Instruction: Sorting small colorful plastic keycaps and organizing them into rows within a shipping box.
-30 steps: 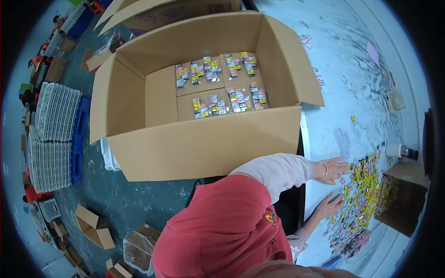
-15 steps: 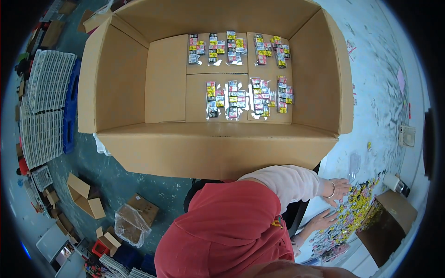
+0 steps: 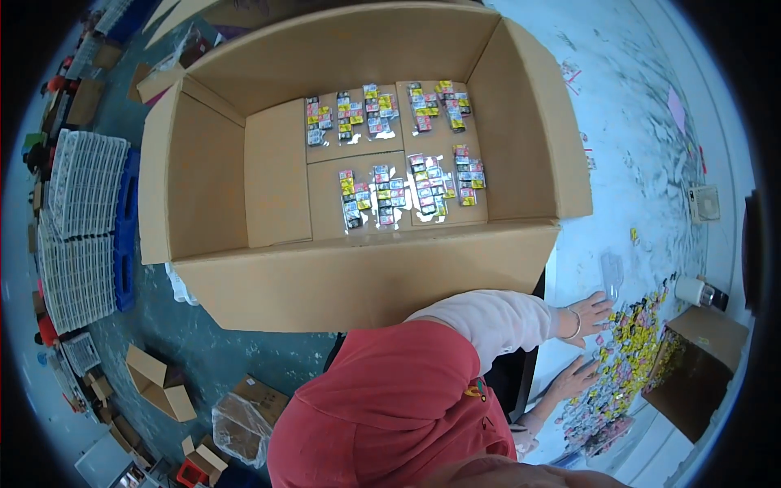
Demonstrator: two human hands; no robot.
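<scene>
Pieces (image 3: 634, 335), small and colourful, heap beside open left hand (image 3: 582, 320) and open right hand (image 3: 571, 381), perhaps shielding the worktop's (image 3: 572, 272) near edge.

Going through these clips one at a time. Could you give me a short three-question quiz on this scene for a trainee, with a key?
1. True or false: both hands are inside a cardboard box.
2. Multiple choice: what is spread out beside the left hand and the right hand?
A) stacked crates
B) small multicoloured pieces
C) a folded cloth
3. Fill in the blank: on the wrist of the left hand is a thin ____.

Key:
1. False: both are at the pale table; neither is inside the large cardboard box, which holds clear packs of colourful items.
2. B
3. bracelet
</scene>
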